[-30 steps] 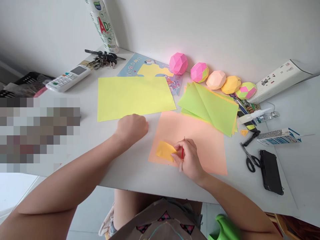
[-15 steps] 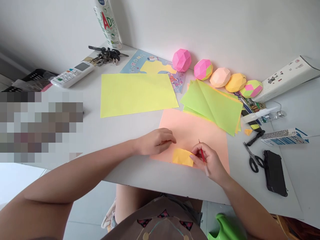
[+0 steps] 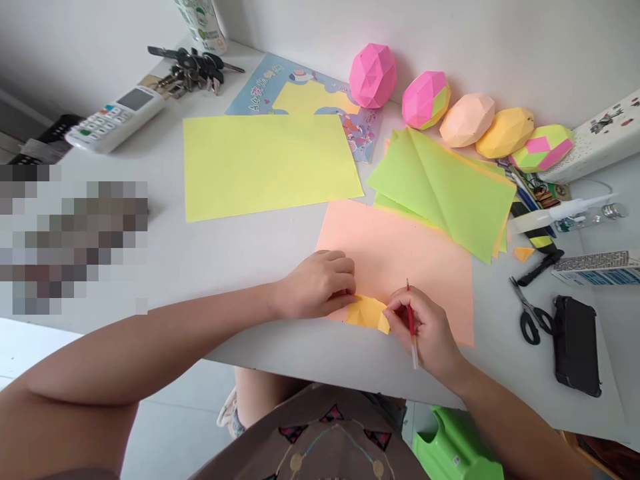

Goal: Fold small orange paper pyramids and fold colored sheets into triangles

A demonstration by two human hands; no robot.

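Note:
A small creased piece of yellow-orange paper (image 3: 369, 313) lies over the front part of a peach paper sheet (image 3: 395, 250). At its left end, my left hand (image 3: 320, 283) has its fingers curled together, thumb and fingertips on the paper's edge. My right hand (image 3: 425, 327) pinches the right end of the small paper between thumb and forefinger. A thin red pen refill (image 3: 411, 319) with a pale tail is also held in my right hand, its tip pointing up and away from me.
Behind are a yellow sheet (image 3: 270, 167) and stacked green sheets (image 3: 445, 187). Several faceted paper eggs, one pink (image 3: 373, 77), line the wall. Scissors (image 3: 531, 313) and a black phone (image 3: 577, 347) lie right; keys (image 3: 193, 69) and a white handset (image 3: 117, 119) lie far left.
My left hand has come down onto the left end of the small yellow-orange paper. My right hand keeps its pinch and the refill. The camera view has shifted and tilted down.

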